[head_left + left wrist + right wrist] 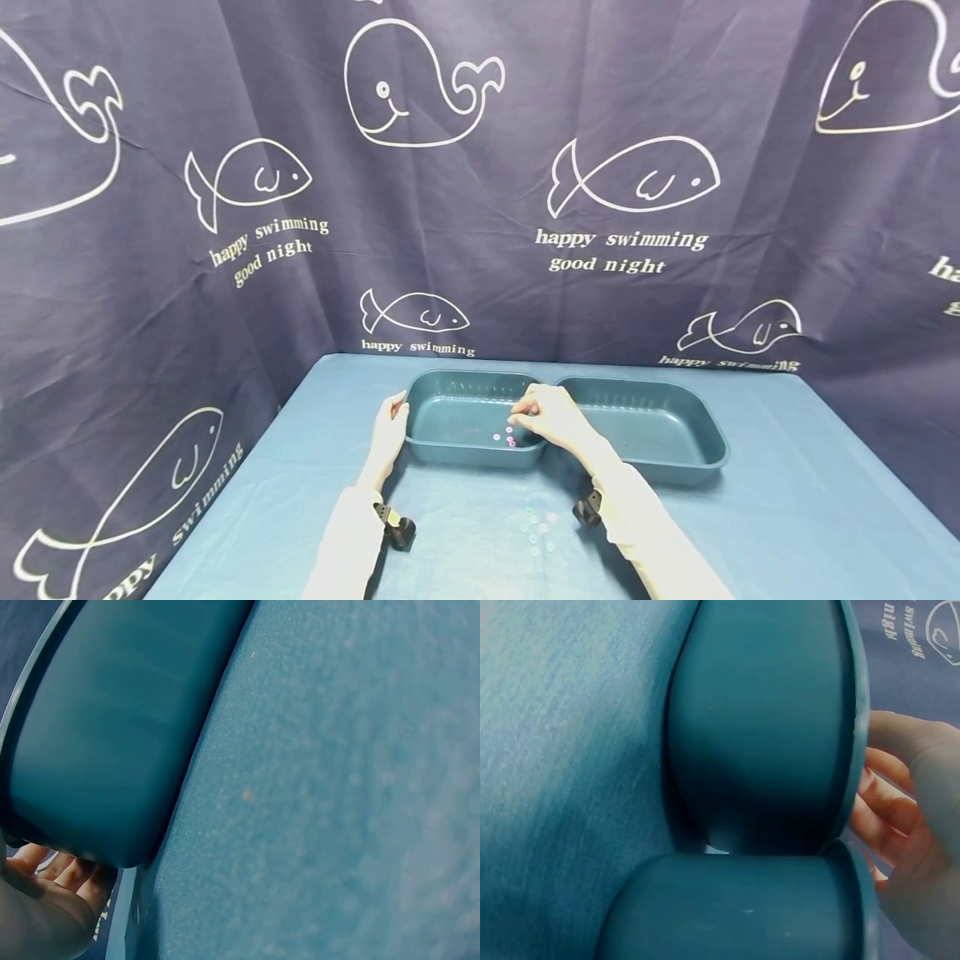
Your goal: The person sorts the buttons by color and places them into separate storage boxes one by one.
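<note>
Two dark teal plastic trays stand side by side on the table, the left tray [465,454] and the right tray [675,475]. My left hand [388,425] is at the left tray's left end; in the left wrist view its fingers [75,876] rest against the outside of the end wall. My right hand [555,412] is above the left tray's right end, fingers bent downward with thumb and forefinger close together. Whether anything is between them is too small to tell. Several small pink discs [510,438] lie on the left tray's floor, below the right fingertips.
Several small pale, translucent discs [543,527] lie on the blue tablecloth [465,533] in front of the trays, between the forearms. The trays' neighbouring ends almost meet. A dark curtain [510,317] with white fish drawings hangs behind the table and along its sides.
</note>
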Demonstrator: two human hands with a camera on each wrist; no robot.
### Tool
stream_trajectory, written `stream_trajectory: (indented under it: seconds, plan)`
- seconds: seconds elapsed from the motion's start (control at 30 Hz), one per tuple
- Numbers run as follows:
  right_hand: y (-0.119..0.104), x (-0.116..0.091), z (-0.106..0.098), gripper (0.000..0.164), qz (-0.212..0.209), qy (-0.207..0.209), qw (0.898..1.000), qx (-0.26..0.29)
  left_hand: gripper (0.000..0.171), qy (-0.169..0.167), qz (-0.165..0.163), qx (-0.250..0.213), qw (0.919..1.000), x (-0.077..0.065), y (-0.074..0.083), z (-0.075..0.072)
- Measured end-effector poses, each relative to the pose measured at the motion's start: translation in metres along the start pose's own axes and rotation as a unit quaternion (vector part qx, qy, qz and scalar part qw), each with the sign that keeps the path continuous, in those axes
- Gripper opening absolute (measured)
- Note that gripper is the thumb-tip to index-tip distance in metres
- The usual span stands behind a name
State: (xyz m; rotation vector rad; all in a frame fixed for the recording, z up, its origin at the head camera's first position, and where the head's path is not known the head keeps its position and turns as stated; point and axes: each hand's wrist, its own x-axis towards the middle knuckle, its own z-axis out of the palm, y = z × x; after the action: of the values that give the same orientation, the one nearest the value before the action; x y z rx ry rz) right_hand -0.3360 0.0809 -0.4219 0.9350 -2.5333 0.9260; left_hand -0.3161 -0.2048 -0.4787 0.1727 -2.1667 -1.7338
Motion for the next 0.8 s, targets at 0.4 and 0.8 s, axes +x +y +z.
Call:
stream_trajectory:
  seconds: [0.4, 0.8]
  plan:
    - [-0.010, -0.014, -0.016, 0.011, -0.022, 0.006, 1.000, 0.002, 0.036, 0.001, -0.001, -0.003, 1.0000, -0.002, 0.002, 0.000]
    - [-0.018, -0.039, -0.030, 0.012, -0.004, 0.003, 1.000, 0.011, 0.037, -0.002, -0.001, 0.002, 1.0000, -0.002, 0.004, 0.001]
